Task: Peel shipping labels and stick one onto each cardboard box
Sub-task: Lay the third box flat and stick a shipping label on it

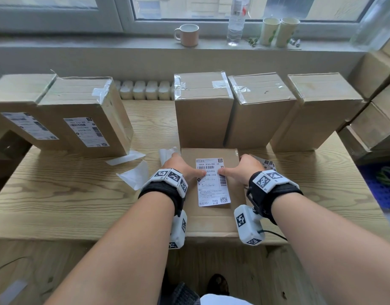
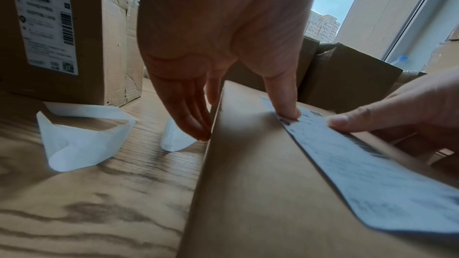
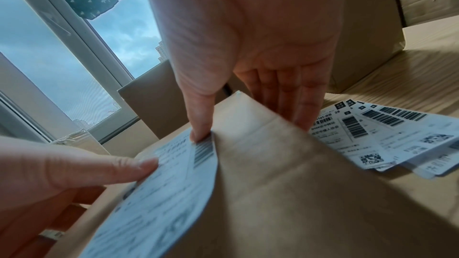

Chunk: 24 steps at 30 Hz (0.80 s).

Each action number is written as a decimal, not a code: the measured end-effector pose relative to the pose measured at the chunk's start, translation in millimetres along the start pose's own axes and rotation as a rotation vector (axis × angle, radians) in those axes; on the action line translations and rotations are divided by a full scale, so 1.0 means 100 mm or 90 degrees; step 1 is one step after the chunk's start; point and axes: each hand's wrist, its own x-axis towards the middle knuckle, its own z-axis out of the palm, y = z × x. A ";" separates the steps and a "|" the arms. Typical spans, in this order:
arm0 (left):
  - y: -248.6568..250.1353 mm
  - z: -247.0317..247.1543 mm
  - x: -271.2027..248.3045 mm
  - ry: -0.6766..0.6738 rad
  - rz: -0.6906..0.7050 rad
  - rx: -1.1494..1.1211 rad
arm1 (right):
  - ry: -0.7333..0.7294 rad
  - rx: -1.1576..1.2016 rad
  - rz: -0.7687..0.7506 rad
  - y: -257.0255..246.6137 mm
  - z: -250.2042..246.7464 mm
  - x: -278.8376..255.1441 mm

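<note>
A cardboard box (image 1: 211,219) lies flat at the table's near middle with a white shipping label (image 1: 212,183) on its top face. My left hand (image 1: 182,167) and right hand (image 1: 244,167) straddle the box. Both thumbs press on the label's upper part, and the straight fingers run down the box's sides. In the left wrist view the left thumb (image 2: 285,105) pushes the label (image 2: 360,174) flat. In the right wrist view the right thumb (image 3: 201,125) presses the barcode edge. A fanned stack of labels (image 3: 387,134) lies right of the box.
Two labelled boxes (image 1: 86,115) stand at the left and three unlabelled boxes (image 1: 260,106) stand upright behind. Peeled backing papers (image 1: 134,176) curl on the table at the left. More boxes (image 1: 377,95) are stacked at the right. A mug (image 1: 188,35), a bottle and paper cups sit on the sill.
</note>
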 end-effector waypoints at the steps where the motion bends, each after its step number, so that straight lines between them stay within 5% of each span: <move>1: -0.02 0.00 -0.03 -0.006 0.001 0.003 | -0.005 -0.004 0.000 0.01 0.00 -0.03; 11: -0.09 0.08 -0.25 -0.103 -0.017 0.056 | -0.070 -0.045 0.035 0.08 0.06 -0.35; 24: -0.27 0.09 -0.24 -0.168 0.069 0.043 | -0.082 0.080 0.039 0.23 0.18 -0.53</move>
